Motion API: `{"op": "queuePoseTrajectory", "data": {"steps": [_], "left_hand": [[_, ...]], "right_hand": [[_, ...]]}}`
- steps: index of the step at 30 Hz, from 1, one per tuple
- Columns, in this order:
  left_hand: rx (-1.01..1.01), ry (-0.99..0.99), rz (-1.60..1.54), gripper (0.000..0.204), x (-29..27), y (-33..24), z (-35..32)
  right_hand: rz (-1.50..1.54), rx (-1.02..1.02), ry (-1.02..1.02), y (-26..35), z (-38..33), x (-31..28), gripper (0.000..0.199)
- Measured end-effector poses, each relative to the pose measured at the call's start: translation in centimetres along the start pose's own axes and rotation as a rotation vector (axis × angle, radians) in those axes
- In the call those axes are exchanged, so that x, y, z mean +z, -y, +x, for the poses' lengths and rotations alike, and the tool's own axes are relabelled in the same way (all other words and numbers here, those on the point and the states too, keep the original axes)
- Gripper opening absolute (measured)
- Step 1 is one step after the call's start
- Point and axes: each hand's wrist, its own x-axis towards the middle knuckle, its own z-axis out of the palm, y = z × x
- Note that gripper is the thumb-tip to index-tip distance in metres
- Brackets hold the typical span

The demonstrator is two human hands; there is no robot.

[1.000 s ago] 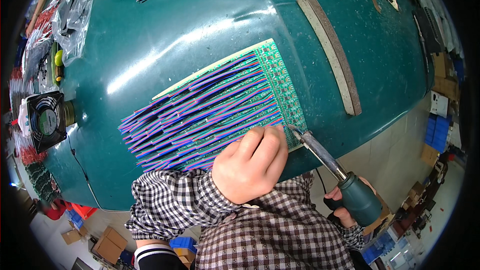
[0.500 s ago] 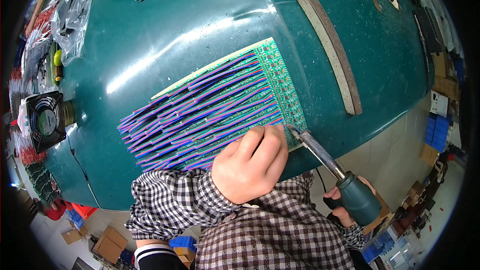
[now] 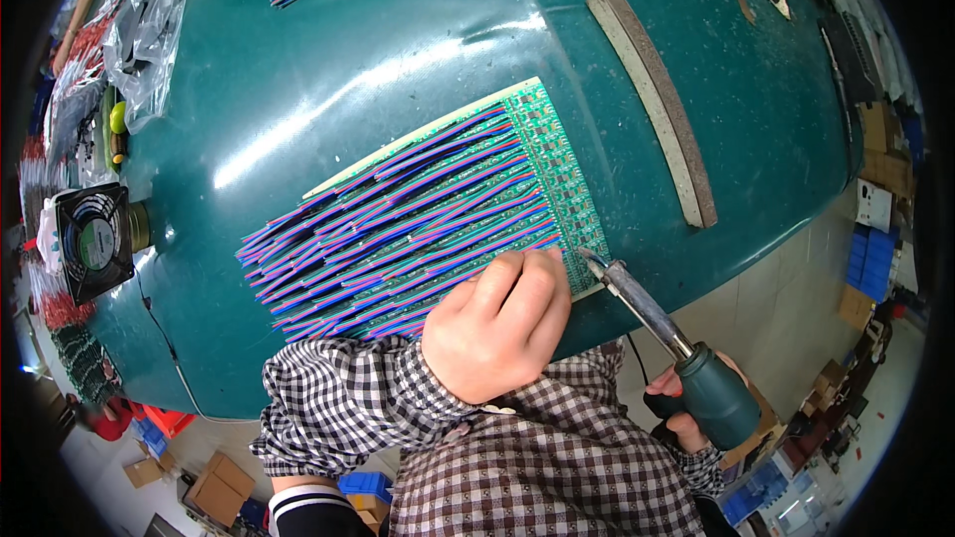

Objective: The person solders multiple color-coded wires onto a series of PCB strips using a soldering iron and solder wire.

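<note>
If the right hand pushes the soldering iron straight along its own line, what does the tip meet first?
Probably the near edge of the green circuit board, beside the left hand; the tip of the soldering iron in the right hand looks almost there.

Glossy teal table (image 3: 328, 80); pale floor (image 3: 786, 283), cardboard boxes (image 3: 224, 487).

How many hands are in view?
2. The left hand presses the wires on the green board; the right hand grips the soldering iron at lower right.
</note>
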Motion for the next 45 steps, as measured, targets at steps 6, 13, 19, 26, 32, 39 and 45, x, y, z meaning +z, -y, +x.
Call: {"op": "queuePoseTrajectory", "data": {"steps": [6,13,19,26,32,39,45], "left_hand": [[0.009,0.002,0.006,0.028,0.0,0.0,0.0],[0.021,-0.009,0.025,0.026,0.1,-0.1,0.0],[0.034,-0.041,0.066,0.023,0.3,-0.3,-0.1],[0.021,-0.055,0.065,0.022,0.5,-0.3,-0.2],[0.028,-0.057,0.066,0.02,0.5,-0.2,0.0],[0.017,-0.053,0.081,0.018,0.6,-0.5,-0.2],[0.001,-0.048,0.086,0.018,0.4,-0.7,-0.2]], "right_hand": [[0.037,0.007,-0.031,-0.7,-0.4,0.3,0.072],[0.031,-0.004,0.01,0.5,0.5,0.4,0.062],[0.012,-0.026,0.02,0.4,0.6,0.4,0.06],[-0.019,-0.007,-0.007,0.0,0.2,0.5,0.061],[0.005,0.009,0.015,0.7,0.5,0.5,0.062],[-0.002,-0.018,0.006,-0.7,-0.2,0.5,0.056],[0.002,-0.029,-0.014,-0.6,-0.2,0.4,0.056]]}}
